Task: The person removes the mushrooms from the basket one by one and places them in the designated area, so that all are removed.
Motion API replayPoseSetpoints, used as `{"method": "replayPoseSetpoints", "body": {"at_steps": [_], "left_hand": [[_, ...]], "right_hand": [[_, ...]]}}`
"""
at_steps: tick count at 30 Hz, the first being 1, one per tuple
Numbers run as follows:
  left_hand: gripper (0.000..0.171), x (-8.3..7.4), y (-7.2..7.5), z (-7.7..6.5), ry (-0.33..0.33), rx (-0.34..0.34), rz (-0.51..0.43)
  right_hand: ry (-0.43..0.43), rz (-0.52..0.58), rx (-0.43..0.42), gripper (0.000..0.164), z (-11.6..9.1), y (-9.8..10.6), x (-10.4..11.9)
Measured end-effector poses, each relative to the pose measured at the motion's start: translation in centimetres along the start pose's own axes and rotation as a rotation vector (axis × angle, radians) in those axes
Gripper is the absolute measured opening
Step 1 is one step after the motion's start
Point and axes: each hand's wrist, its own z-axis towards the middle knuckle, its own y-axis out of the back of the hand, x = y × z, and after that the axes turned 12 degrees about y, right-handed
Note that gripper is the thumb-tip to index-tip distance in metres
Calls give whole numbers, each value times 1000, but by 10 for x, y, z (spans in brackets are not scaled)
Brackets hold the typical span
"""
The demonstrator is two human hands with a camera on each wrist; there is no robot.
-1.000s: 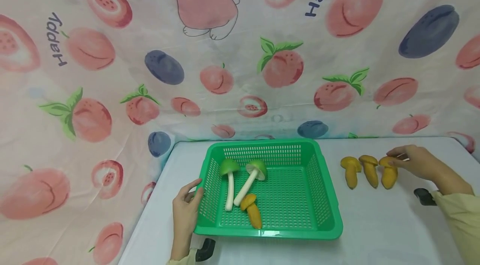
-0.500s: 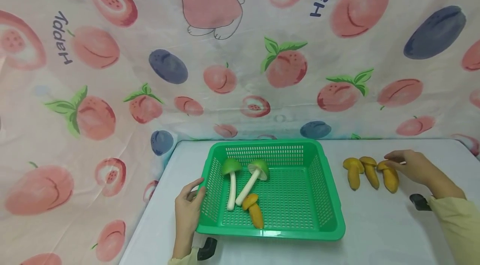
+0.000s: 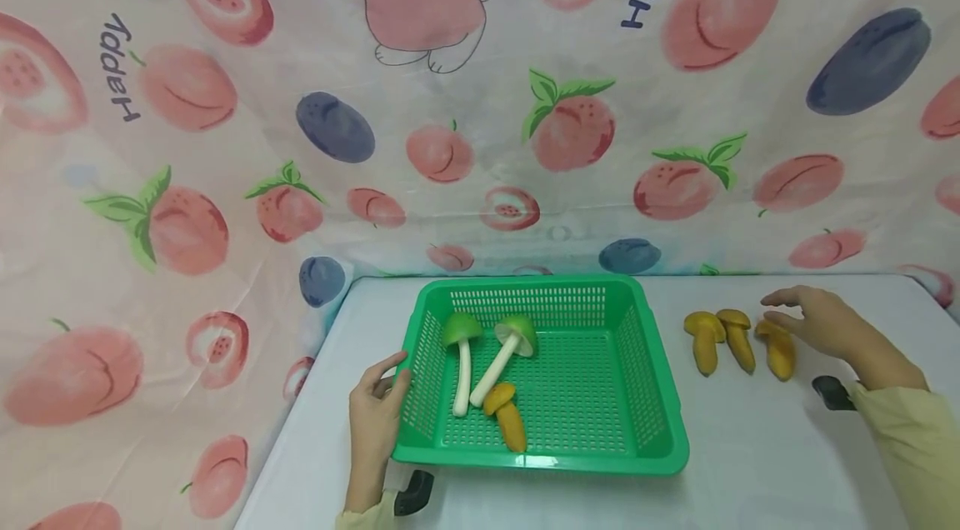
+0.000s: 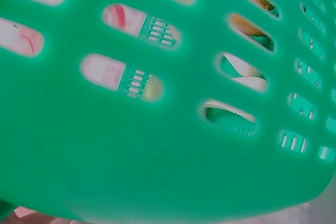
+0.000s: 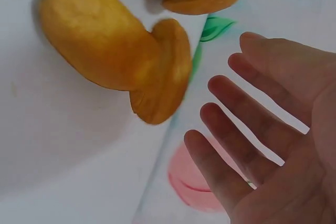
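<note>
My left hand (image 3: 375, 413) rests at the left rim of a green plastic basket (image 3: 577, 462), thumb and fingertips right at its outer edge. Slotted basket wall (image 4: 131, 150) fills the left wrist view, where only a bit of the fingers shows at the bottom. Over to the right, my right hand (image 3: 821, 326) hovers with spread fingers close to the rightmost yellow toy mushroom (image 3: 781, 355). The right wrist view has that mushroom (image 5: 100, 40) lying on the table, apart from the straight fingers (image 5: 252, 103). Two more yellow mushrooms, a middle one (image 3: 738, 342) and a left one (image 3: 704, 344), lie beside it.
Inside the basket lie two green-capped mushrooms with white stems, one upright in view (image 3: 462, 372) and one slanted (image 3: 498, 367), plus a yellow mushroom (image 3: 508, 422). A fruit-printed cloth (image 3: 480, 113) hangs behind the white table (image 3: 750, 447).
The rightmost yellow mushroom has shifted slightly away from its neighbours and turned a little. My right hand has lifted off it, fingers opening. My left hand has stayed at the basket.
</note>
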Motion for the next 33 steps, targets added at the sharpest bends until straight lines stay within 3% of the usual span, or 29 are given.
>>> {"method": "replayPoseSetpoints", "body": {"at_steps": [9, 16, 24, 33], "left_hand": [[30, 1, 2, 0, 15, 14, 3], [31, -1, 4, 0, 23, 9, 2], [31, 0, 3, 0, 13, 15, -18], [31, -1, 1, 1, 12, 17, -29]], "right_hand": [[11, 28, -3, 40, 5, 6, 30], [101, 6, -64, 35, 11, 4, 60], [120, 14, -72, 37, 16, 7, 91], [222, 1, -119, 31, 26, 5, 122]]}}
